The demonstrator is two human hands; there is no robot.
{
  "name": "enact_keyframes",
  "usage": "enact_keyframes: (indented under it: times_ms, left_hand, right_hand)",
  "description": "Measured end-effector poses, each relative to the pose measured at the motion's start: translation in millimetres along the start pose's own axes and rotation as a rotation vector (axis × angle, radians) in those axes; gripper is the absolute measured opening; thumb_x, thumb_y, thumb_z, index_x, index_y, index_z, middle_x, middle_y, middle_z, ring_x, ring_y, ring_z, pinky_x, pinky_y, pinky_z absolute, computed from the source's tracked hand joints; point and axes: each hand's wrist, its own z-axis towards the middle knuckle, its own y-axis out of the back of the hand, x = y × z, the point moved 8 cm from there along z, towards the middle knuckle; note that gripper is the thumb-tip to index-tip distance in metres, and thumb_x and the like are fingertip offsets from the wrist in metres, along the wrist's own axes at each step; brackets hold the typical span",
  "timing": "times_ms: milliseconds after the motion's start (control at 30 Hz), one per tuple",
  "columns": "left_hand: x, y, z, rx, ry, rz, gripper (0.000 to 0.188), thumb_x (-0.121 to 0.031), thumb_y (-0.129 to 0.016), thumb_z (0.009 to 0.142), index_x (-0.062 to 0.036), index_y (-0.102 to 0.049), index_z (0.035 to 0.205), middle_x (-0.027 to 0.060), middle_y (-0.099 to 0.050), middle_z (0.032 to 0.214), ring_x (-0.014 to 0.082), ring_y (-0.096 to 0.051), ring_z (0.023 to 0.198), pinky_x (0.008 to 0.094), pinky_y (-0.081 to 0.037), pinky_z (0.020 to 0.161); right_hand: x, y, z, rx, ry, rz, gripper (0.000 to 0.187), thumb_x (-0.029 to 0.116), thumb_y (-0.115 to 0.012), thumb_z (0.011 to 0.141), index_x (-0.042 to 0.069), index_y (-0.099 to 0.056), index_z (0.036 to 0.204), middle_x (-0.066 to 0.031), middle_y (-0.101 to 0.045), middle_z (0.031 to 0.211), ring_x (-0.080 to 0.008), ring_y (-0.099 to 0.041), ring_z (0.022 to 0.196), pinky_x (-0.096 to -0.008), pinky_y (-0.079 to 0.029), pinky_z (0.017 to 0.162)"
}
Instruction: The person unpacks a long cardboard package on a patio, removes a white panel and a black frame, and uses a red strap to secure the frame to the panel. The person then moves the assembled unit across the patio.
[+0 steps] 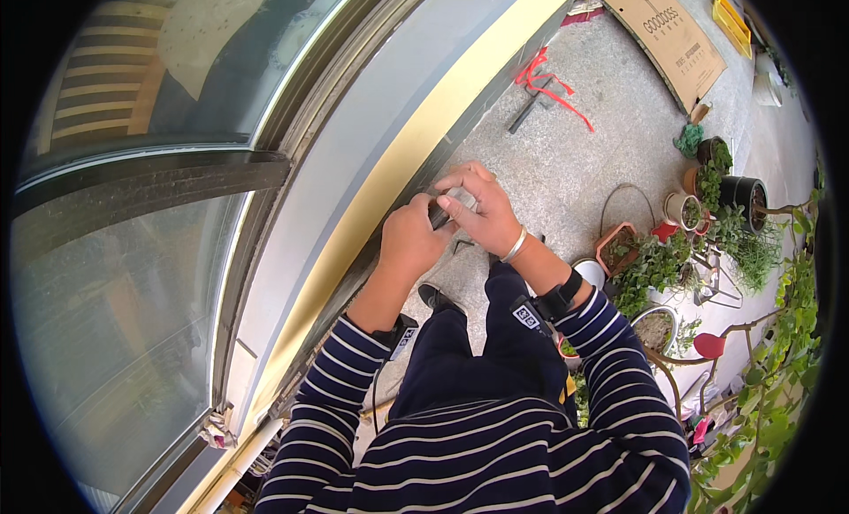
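Observation:
My left hand [409, 237] is closed round a short dark object [439, 215], and most of it is hidden in the fist. My right hand [485, 212], with a silvery bangle at its wrist, meets the left one at the object's upper end. Its thumb presses there and its fingers curl over the top. What kind of thing this is, I cannot tell. Both hands are held in front of my body, close to the yellow-edged window ledge [402, 143]. A small black bent piece [462, 245] shows just below the right hand.
A sliding window [133, 275] fills the left side. On the concrete floor [566, 174] lie a black tool [531, 107] with red ribbon [555, 83] and a flat cardboard box [668, 41]. Potted plants [681, 210] and leafy branches [778, 364] crowd the right.

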Motion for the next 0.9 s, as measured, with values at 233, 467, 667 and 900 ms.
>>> enact_keyframes:
  times_ms: [233, 467, 667, 900]
  left_hand:
    - [42, 38, -72, -0.103, -0.172, 0.069, 0.051, -0.027, -0.082, 0.071, -0.0016, -0.064, 0.111, 0.0166, -0.07, 0.1, 0.0337, -0.065, 0.099, 0.0454, -0.048, 0.091]
    - [72, 27, -103, -0.202, -0.09, 0.079, 0.024, -0.023, -0.075, 0.074, -0.0055, -0.064, 0.085, 0.0071, -0.069, 0.075, 0.0305, -0.065, 0.073, 0.0421, -0.052, 0.068]
    - [78, 21, -116, -0.151, -0.101, -0.04, 0.023, -0.023, -0.071, 0.078, -0.0038, -0.059, 0.082, 0.0133, -0.069, 0.078, 0.036, -0.066, 0.077, 0.0449, -0.052, 0.07]
    - [66, 10, -111, -0.116, -0.179, -0.094, 0.026, -0.022, -0.07, 0.083, 0.0004, -0.055, 0.082, 0.0176, -0.068, 0.08, 0.0397, -0.065, 0.077, 0.047, -0.051, 0.07]
  right_hand:
    - [3, -6, -9, -0.093, 0.104, -0.068, 0.009, 0.003, -0.068, 0.087, 0.005, -0.063, 0.094, -0.0083, -0.057, 0.093, -0.0233, -0.057, 0.092, -0.0332, -0.046, 0.084]
    - [2, -8, -11, -0.077, 0.128, -0.143, 0.011, 0.005, -0.069, 0.087, 0.005, -0.061, 0.094, -0.008, -0.057, 0.094, -0.0234, -0.056, 0.093, -0.0317, -0.044, 0.088]
    - [14, -5, -21, -0.109, 0.168, -0.231, 0.008, 0.005, -0.068, 0.086, 0.005, -0.061, 0.091, -0.0095, -0.059, 0.092, -0.0264, -0.057, 0.092, -0.0348, -0.045, 0.086]
    - [23, -6, -24, -0.019, 0.134, -0.405, 0.017, 0.018, -0.06, 0.094, 0.002, -0.065, 0.096, -0.0152, -0.06, 0.095, -0.034, -0.056, 0.09, -0.0394, -0.046, 0.083]
